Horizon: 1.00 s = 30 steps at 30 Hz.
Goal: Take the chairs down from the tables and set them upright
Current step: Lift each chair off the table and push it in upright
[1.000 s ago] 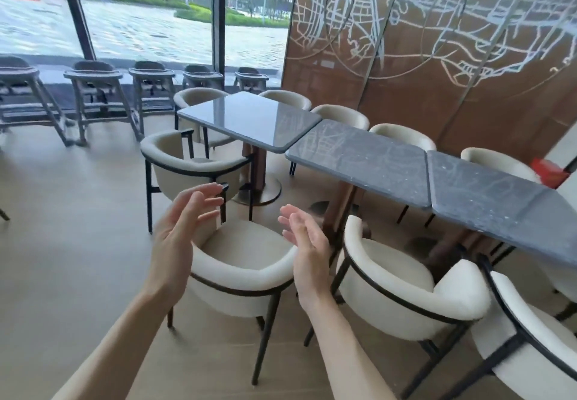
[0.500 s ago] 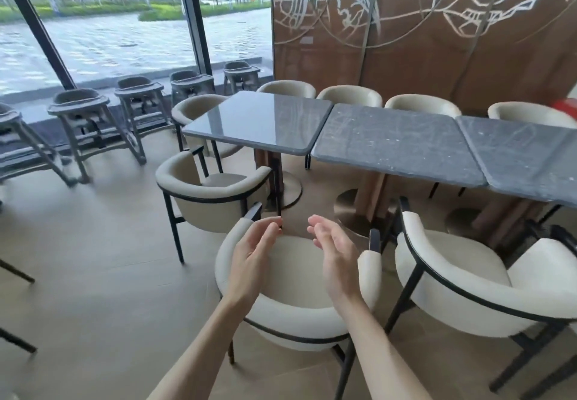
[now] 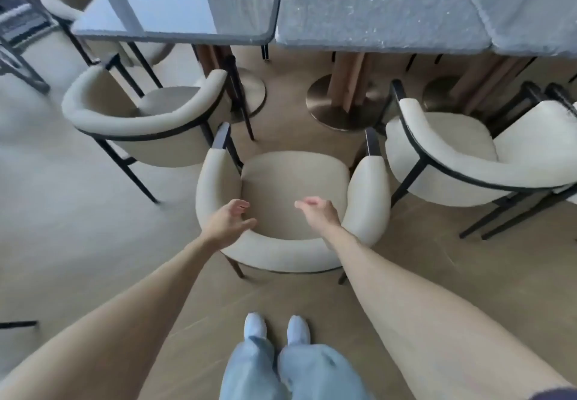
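Just above the curved backrest, the left hand and right hand hover with fingers spread — each grip loose, holding nothing. Beneath them the cream chair stands upright on the floor, flanked by two matching chairs — facing the grey surface.

The chair is matt cream cloth on a black frame; the counter is glossy stone, its base brushed metal.
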{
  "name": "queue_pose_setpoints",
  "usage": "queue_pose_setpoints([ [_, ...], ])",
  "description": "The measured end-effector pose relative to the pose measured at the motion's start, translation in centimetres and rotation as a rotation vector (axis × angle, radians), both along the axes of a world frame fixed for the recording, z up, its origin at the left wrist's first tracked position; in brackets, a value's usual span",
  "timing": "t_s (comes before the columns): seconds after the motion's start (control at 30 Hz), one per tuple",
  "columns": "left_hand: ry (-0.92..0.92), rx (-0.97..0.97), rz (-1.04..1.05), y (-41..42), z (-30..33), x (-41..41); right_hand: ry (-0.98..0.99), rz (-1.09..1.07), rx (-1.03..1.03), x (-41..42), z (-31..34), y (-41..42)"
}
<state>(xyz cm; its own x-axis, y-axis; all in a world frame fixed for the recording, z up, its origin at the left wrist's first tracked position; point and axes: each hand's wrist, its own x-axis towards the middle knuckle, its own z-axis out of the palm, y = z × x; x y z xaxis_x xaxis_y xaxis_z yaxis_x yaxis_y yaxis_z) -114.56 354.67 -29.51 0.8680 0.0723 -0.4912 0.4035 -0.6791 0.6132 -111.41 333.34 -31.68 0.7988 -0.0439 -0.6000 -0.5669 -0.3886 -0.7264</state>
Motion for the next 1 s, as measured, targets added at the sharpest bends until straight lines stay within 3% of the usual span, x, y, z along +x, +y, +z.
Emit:
queue_pose_setpoints([
  [0.1, 0.131, 0.061, -0.106, 0.8, -4.7, 1.0, 0.101, 0.089, -0.150, -0.4, -3.6, 0.4],
  [0.17, 0.218, 0.139, -0.253, 1.1, -7.5, 1.1, 0.134, 0.333, -0.290, -0.8, -5.5, 0.8],
  [0.23, 0.296, 0.356, -0.489, 1.5, -10.1, 0.1, 0.194, 0.653, -0.481, -1.8, -7.7, 1.3],
  [0.33, 0.240, 0.556, -0.711, 2.0, -12.6, -1.2, 0.213, 0.925, -0.711, -3.4, -10.1, 1.7],
  [0.5, 0.076, 0.701, -0.921, 2.9, -15.0, -0.9, 0.148, 0.987, -0.896, -4.3, -11.6, 2.6],
  [0.63, -0.092, 0.682, -1.061, 4.7, -16.3, 1.6, 0.159, 0.985, -0.926, -3.7, -11.8, 2.7],
  [1.0, -0.111, 0.675, -1.146, 4.7, -15.9, 7.7, 0.139, 0.988, -0.944, 0.9, -10.4, 2.5],
])
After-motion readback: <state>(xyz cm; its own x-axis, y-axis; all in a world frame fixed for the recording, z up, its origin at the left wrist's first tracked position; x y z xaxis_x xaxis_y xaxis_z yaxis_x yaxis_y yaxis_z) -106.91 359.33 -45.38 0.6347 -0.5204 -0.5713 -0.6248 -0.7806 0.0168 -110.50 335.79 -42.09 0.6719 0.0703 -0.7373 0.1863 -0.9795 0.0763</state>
